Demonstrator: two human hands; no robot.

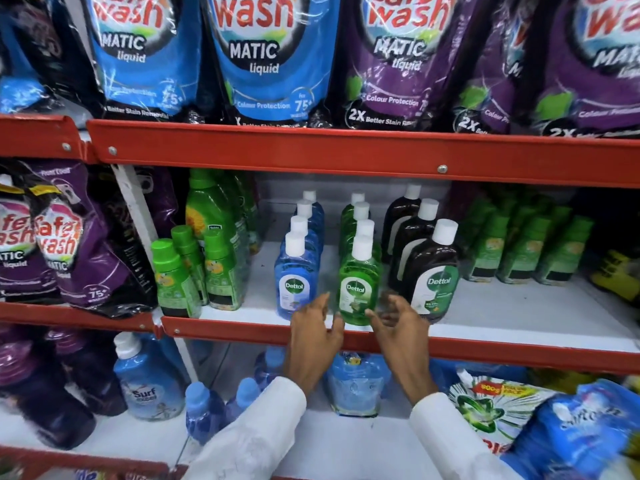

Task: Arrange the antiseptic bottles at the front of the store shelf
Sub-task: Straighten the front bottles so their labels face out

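Green Dettol bottle [358, 282] is flanked at the shelf [519, 336] front edge by left hand [313, 337] and right hand [403, 337], both spread, gripping nothing; bare shelf lies rightward.

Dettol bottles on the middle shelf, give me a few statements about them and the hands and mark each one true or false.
1. The Dettol bottles stand in three rows: blue, green and dark brown. True: the front blue bottle, front green bottle and front brown bottle each head a row.
2. The right hand grips the brown bottle. False: it is open, in front of the shelf edge, holding nothing.
3. Every Dettol bottle has a white cap. True.
4. The left hand holds a bottle off the shelf. False: its fingers are spread and empty.
5. Both hands sit either side of the front green bottle. True.
6. The shelf edge is blue. False: it is red.
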